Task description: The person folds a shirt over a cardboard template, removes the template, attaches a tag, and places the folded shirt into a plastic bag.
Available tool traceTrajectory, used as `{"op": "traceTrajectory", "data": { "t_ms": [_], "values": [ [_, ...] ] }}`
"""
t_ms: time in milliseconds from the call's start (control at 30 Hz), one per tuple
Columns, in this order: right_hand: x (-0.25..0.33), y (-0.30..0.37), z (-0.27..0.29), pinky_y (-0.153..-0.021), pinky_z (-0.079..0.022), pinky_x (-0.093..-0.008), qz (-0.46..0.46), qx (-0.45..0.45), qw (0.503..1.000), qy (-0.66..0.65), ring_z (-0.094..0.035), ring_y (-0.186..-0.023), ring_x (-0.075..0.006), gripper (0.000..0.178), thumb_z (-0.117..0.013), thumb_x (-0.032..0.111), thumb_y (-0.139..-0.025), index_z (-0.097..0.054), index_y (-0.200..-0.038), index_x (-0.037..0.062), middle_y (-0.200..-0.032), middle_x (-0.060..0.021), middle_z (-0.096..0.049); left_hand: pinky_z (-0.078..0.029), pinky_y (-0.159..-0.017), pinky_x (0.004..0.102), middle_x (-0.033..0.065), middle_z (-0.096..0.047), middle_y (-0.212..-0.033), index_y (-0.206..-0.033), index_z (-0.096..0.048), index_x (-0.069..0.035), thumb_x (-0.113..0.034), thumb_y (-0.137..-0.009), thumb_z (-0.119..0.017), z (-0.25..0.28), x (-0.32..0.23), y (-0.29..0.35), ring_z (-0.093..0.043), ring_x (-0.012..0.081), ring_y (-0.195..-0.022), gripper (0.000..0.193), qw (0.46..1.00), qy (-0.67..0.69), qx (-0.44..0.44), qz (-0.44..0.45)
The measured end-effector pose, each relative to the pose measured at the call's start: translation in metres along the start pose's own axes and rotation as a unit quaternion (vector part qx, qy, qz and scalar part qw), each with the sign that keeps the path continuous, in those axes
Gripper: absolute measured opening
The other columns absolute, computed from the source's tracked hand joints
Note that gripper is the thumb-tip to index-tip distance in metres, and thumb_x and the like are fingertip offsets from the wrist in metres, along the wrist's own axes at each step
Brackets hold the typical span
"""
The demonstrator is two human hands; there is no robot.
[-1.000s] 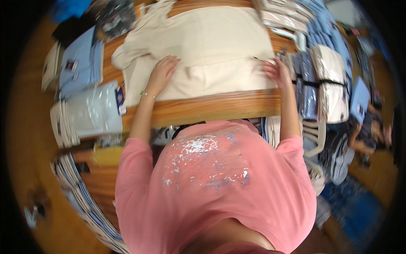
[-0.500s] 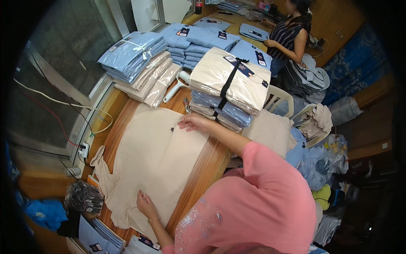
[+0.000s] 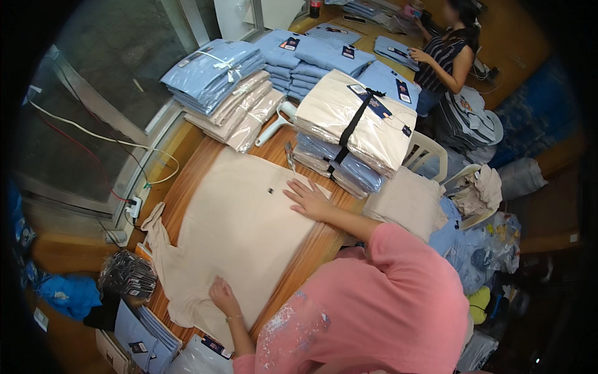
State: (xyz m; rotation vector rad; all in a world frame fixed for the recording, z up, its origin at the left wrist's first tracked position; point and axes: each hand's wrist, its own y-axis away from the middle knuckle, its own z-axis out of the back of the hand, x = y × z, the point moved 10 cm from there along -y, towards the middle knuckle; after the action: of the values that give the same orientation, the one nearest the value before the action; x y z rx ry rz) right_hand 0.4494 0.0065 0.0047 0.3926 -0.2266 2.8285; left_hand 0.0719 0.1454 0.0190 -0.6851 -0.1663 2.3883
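A beige garment, apparently knit, lies spread over the striped wooden table, with a small dark label near its far end. My right hand rests flat on it beside that label, fingers stretched and apart. At the near part of the cloth is my left hand, its fingers curled and slightly blurred; nothing shows in them, and the cloth around it is not pulled up. One sleeve hangs out crumpled toward the window side.
Beyond the garment stand a strapped stack of bagged beige garments, a white-handled tool and blue bagged garments. A power strip with cables lies by the window. A co-worker handles a folded blue garment at the far end.
My right hand has gone from bent fingers near the label to lying flat and spread, clear of it. My left hand's fingers have turned down toward the cloth. The whole view has shifted slightly.
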Motion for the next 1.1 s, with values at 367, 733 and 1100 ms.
{"op": "traceTrajectory", "data": {
  "t_ms": [367, 733, 1100],
  "values": [
    [0.003, 0.036, 0.01, -0.109, -0.012, -0.0535, 0.007, 0.005, 1.0, -0.003, -0.017, -0.137, -0.0245, 0.053, -0.039, 0.041, -0.092, -0.032, -0.139, 0.018, -0.147, -0.0099, -0.023, -0.039, -0.086, 0.0418, 0.0143, -0.061, -0.1, -0.105, -0.055, 0.001, -0.01, -0.084, -0.056, 0.008, -0.02, 0.025, -0.053, 0.0315, -0.094, 0.024, 1.0, -0.008, -0.018, 0.0],
    [-0.007, 0.04, 0.014, -0.108, -0.013, -0.0533, 0.021, -0.037, 0.999, -0.018, -0.019, -0.137, -0.0249, 0.055, -0.041, 0.043, -0.091, -0.034, -0.138, 0.0141, -0.146, -0.0125, -0.025, -0.037, -0.088, 0.042, 0.0135, -0.058, -0.101, -0.107, -0.054, 0.0, -0.006, -0.082, -0.055, -0.002, -0.04, 0.02, -0.051, 0.0307, -0.096, 0.025, 0.996, -0.066, 0.004, -0.056],
    [-0.002, 0.04, 0.023, -0.106, -0.011, -0.0559, 0.05, -0.022, 0.998, -0.045, -0.019, -0.136, -0.0257, 0.058, -0.041, 0.043, -0.09, -0.035, -0.137, 0.0091, -0.145, -0.015, -0.027, -0.03, -0.092, 0.047, 0.0075, -0.06, -0.093, -0.099, -0.057, -0.008, -0.007, -0.08, -0.058, 0.004, -0.04, 0.013, -0.056, 0.0249, -0.092, 0.02, 0.976, -0.176, 0.027, 0.129]
  ]
}}
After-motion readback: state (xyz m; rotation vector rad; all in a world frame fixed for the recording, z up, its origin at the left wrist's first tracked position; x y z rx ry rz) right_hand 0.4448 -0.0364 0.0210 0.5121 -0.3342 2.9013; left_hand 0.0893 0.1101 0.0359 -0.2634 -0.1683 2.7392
